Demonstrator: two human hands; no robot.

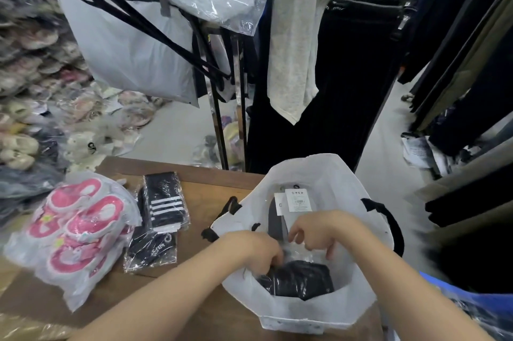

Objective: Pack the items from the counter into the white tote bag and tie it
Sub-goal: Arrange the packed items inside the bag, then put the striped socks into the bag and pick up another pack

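left hand (256, 253) and right hand (319, 229): both mine, inside tote (319, 171), fingers curled on wrapped dark clothes (301, 278). surface (205, 202): socks (163, 202), pink slippers (75, 229) left of tote.

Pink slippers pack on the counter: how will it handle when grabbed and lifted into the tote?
The pink slippers pack is several pairs in a loose clear plastic bag, so it will probably sag and shift instead of lifting as one stiff block. The glossy film looks slippery; pinching a fold may hold better. It looks bulky but likely light, and could be a tight fit in the white tote bag.
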